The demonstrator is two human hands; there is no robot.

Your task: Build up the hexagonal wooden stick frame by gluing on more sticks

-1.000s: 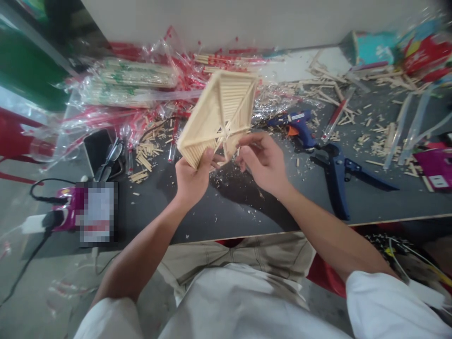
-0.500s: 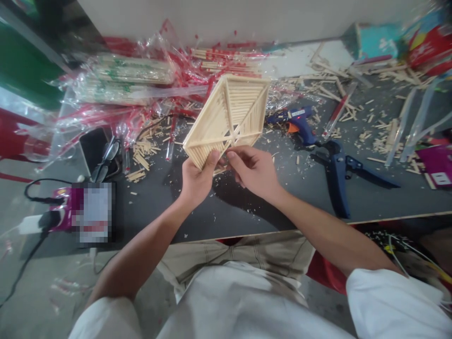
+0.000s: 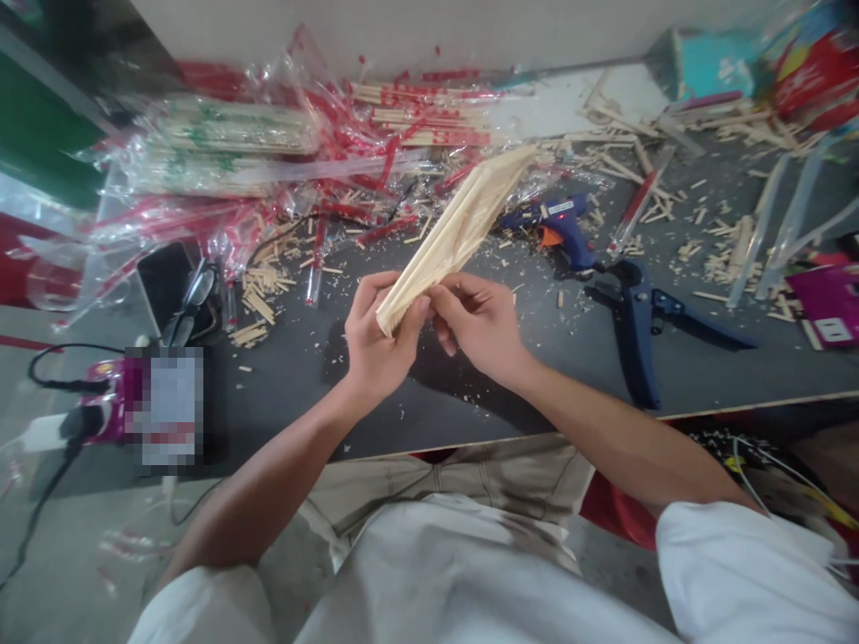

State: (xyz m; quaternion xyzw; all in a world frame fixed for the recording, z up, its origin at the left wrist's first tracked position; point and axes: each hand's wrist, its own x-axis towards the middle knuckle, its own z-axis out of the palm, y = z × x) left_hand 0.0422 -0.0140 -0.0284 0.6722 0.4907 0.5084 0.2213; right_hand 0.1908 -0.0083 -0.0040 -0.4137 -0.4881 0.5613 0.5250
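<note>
A hexagonal panel built of pale wooden sticks [image 3: 456, 228] is held up over the dark table, turned nearly edge-on to me. My left hand [image 3: 386, 335] is closed around its lower left end, thumb on the near side. My right hand [image 3: 480, 326] pinches at the panel's lower edge, close beside the left thumb; its fingertips are partly hidden. Behind the panel to the right lies a blue hot glue gun [image 3: 567, 228] with an orange trigger and a small red light. Blue-handled cutters [image 3: 637, 331] rest nearer, right of my right hand.
Plastic-wrapped stick bundles [image 3: 221, 134] and red-marked wrappers fill the back left. Cut stick pieces [image 3: 261, 295] are scattered about. Glasses [image 3: 194, 295] lie on a phone [image 3: 165, 277] at the left, above a purple power strip [image 3: 111, 402]. The table's front edge [image 3: 497, 442] runs below my hands.
The panel has tilted from showing its spoked face to nearly edge-on. My left hand has turned with it, its fingers now showing behind the panel. My right hand stays at the lower edge.
</note>
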